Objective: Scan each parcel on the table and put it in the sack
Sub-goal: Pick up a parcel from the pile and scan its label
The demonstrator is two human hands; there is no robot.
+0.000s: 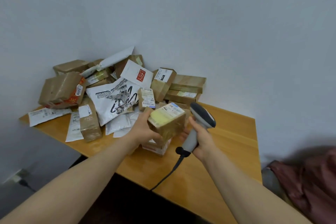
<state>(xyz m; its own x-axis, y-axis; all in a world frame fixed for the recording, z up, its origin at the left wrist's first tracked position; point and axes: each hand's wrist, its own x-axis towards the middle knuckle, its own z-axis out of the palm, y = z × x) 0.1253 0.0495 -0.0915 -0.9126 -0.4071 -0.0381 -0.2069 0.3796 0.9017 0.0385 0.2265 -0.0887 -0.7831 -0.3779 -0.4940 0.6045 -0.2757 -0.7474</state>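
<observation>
Head view: the left hand [143, 129] grips a small taped cardboard parcel [168, 122] just above the bench [232, 132], its label [171, 109] tilted upward, probably so it can be read. The right hand [202, 139] is wrapped round the handle of the corded barcode scanner [201, 114], whose head sits just beside the parcel's right edge. Both forearms reach forward. The heap of parcels [112, 96] fills the corner behind. Blurred dark-red fabric [312, 178] at right may be the sack.
</observation>
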